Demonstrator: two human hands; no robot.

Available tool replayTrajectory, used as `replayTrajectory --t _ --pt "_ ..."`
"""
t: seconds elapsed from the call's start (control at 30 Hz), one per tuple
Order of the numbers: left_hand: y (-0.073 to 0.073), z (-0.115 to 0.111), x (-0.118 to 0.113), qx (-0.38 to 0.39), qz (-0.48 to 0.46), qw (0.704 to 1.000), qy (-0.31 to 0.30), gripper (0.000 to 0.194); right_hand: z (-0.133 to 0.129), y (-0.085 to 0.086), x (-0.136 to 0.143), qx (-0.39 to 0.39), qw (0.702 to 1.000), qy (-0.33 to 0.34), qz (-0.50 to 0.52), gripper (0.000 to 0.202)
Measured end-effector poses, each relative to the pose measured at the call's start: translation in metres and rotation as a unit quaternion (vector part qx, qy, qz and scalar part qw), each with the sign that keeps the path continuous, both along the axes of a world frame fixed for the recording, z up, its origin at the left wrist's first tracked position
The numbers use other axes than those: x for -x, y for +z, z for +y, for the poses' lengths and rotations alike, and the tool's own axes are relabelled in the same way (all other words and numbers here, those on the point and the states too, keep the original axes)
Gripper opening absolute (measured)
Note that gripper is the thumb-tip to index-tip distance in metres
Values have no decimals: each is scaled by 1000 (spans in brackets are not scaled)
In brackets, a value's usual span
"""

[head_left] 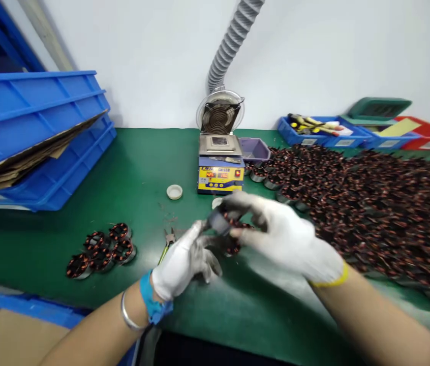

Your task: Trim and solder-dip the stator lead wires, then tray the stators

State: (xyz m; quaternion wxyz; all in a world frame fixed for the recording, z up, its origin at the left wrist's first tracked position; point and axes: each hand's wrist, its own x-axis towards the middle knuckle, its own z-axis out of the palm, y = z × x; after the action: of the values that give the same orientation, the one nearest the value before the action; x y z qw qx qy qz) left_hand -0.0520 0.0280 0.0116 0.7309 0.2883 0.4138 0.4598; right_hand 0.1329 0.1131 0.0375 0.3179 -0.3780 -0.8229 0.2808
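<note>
Nearby, massed copper-wound parts [382, 213] lie partly behind the right hand [281, 231].

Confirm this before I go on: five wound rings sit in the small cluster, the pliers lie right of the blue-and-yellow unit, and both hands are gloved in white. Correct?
No, the pliers are wrong: the head view shows them left of the blue-and-yellow unit. The rest stands: five wound rings in the small cluster, left hand and right hand gloved in white.
</note>
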Motion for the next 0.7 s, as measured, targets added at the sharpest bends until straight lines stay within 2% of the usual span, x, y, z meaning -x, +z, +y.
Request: replayTrajectory --t 0.07,0.13,0.2,0.27,0.37,0.43,0.6,0.7 --pt "-2 3 0 19 -74 997 7 57 -17 -2 15 -64 996 53 35 42" --pt "-2 6 -1 21 -99 991 83 47 -21 -8 26 -132 988 34 67 42" --pt "-1 7 -3 25 -104 982 158 45 -18 -16 32 -149 984 3 99 30" --pt "1 8 -4 27 -106 975 194 43 -15 -23 35 -129 984 5 125 15" --pt "5 9 -3 30 -119 973 196 38 -13 -29 37 -124 980 30 153 8" --pt "8 9 -1 38 -137 974 178 33 -14 -28 38 -121 980 21 155 9" --pt "16 2 7 21 -190 970 149 16 -10 -11 40 -85 988 0 130 14" --pt "22 -1 17 -34 -217 966 137 28 -9 4 41 -104 985 8 134 12"
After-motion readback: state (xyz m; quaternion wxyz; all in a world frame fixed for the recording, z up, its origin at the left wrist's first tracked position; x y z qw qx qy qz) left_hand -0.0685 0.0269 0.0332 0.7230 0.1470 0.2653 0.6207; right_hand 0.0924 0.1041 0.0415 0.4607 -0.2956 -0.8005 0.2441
